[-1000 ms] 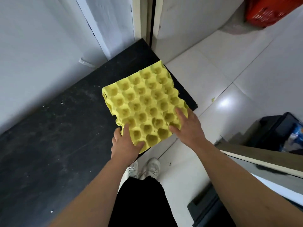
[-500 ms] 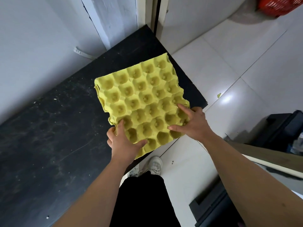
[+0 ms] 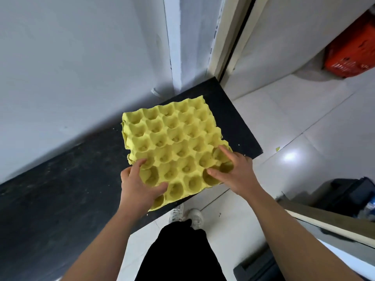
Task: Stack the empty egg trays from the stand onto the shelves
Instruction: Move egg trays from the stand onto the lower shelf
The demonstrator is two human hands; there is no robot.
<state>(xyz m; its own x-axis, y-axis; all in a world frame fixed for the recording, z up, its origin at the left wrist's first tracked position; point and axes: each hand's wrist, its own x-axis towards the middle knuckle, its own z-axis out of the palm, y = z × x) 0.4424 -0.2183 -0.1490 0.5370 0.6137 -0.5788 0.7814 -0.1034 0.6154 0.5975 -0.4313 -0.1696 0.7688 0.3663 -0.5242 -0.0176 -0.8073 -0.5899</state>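
Note:
A yellow egg tray [image 3: 174, 142], empty, is held over the right end of a black stand top [image 3: 60, 189]. It looks like a thin stack, with extra edges showing at its left side. My left hand [image 3: 138, 185] grips the tray's near left corner, thumb in a cup and fingers over the edge. My right hand [image 3: 235, 171] grips the near right corner, thumb and forefinger spread on top and the other fingers hidden beneath.
White walls and a door frame [image 3: 227, 47] rise behind the stand. A red crate [image 3: 349, 51] sits on the tiled floor at the far right. A dark bin [image 3: 349, 195] and a wooden-edged board [image 3: 328, 224] are close on my right. My shoes [image 3: 186, 213] stand by the stand's edge.
Both hands have closed round the tray's near corners and raised its near edge; the view has tilted up, showing more wall and door frame.

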